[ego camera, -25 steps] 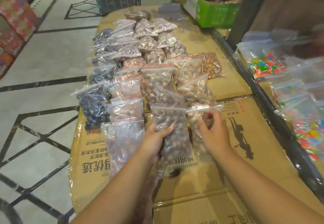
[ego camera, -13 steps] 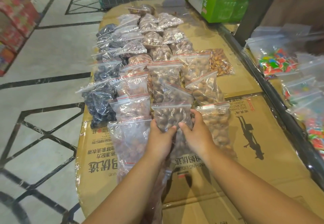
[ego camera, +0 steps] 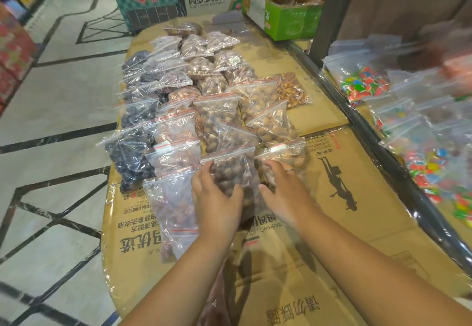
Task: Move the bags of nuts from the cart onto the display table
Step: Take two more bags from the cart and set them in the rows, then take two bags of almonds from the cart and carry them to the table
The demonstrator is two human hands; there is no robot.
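Note:
Several clear zip bags of nuts lie in rows on the cardboard-covered display table [ego camera: 357, 223]. My left hand [ego camera: 217, 203] grips the left side of the nearest middle bag of brown nuts [ego camera: 237, 167], thumb across its front. My right hand [ego camera: 283, 193] lies flat with fingers apart, touching the lower part of the neighbouring bag of paler nuts [ego camera: 286, 150]. A bag of reddish nuts [ego camera: 173, 205] lies just left of my left hand. No cart is in view.
Bags of dark dried fruit [ego camera: 130, 157] line the table's left edge above the tiled floor. A black rail [ego camera: 370, 134] borders the right side, with bags of coloured candy [ego camera: 365, 85] beyond it. A green box of biscuits [ego camera: 288, 19] stands at the far end.
My right hand has come off the middle bag and shifted right onto the neighbouring bag. The left hand stays on the middle bag, which now lies flatter in the row.

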